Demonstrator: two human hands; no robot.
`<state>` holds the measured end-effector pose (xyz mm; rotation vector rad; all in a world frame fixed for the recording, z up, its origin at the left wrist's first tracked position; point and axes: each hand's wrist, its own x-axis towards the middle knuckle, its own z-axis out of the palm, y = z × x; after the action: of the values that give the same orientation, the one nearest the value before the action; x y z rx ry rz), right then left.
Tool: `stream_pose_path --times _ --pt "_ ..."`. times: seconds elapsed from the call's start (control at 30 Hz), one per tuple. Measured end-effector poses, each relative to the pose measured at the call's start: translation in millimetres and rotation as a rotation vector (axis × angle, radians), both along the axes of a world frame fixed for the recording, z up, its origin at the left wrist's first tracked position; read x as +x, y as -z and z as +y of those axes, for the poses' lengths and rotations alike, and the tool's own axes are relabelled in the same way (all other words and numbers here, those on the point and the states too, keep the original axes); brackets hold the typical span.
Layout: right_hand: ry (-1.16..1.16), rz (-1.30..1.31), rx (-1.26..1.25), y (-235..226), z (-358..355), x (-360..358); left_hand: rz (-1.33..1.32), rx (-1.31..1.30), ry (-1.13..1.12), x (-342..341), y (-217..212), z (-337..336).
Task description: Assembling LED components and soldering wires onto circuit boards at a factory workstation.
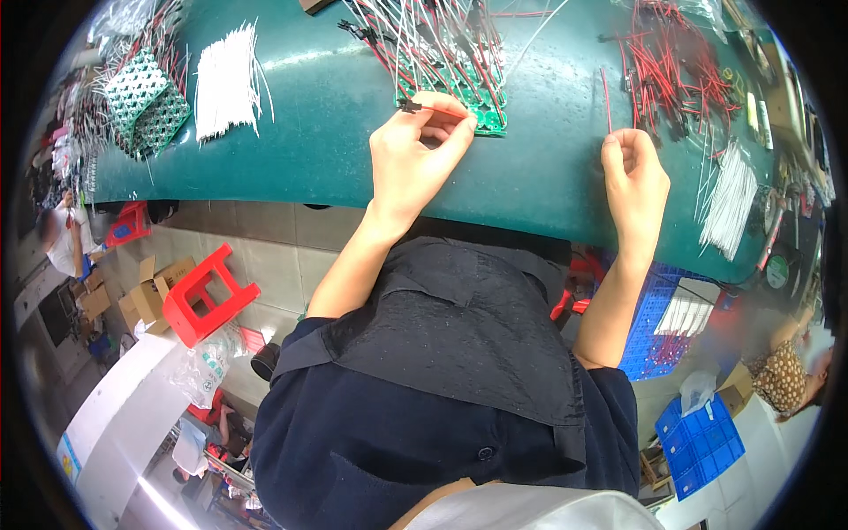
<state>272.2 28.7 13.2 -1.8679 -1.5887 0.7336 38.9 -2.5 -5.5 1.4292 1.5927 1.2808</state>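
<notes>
At far left on the green worktable [318, 150] I log a stack of green perforated boards [148, 104], then a bundle of white wires [228, 81] just beside it. My left hand [415, 159] has thumb and fingers pinched shut on a red wire with a black connector [422, 107], held at the near edge of the green circuit board [464, 88], which lies under a tangle of red and white leads. My right hand [634, 177] is curled closed, pinching a single red wire [606, 99] upright over the table. Beyond it, a heap of red wires [676, 75]; at far right, more white wires [731, 199].
</notes>
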Motion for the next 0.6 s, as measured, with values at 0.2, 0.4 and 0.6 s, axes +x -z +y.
stream_pose_path --times 0.2,0.4,0.6 --pt "-0.002 0.063 0.014 0.3 -2.0 -1.6 0.027 0.028 -0.018 1.1 3.0 0.3" --pt "0.013 0.07 0.02 3.0 -3.9 0.7 0.057 0.073 -0.015 3.8 3.2 -1.2" --pt "0.03 0.168 0.026 3.2 -7.2 -2.6 0.069 0.084 -0.034 6.7 3.4 -2.9"
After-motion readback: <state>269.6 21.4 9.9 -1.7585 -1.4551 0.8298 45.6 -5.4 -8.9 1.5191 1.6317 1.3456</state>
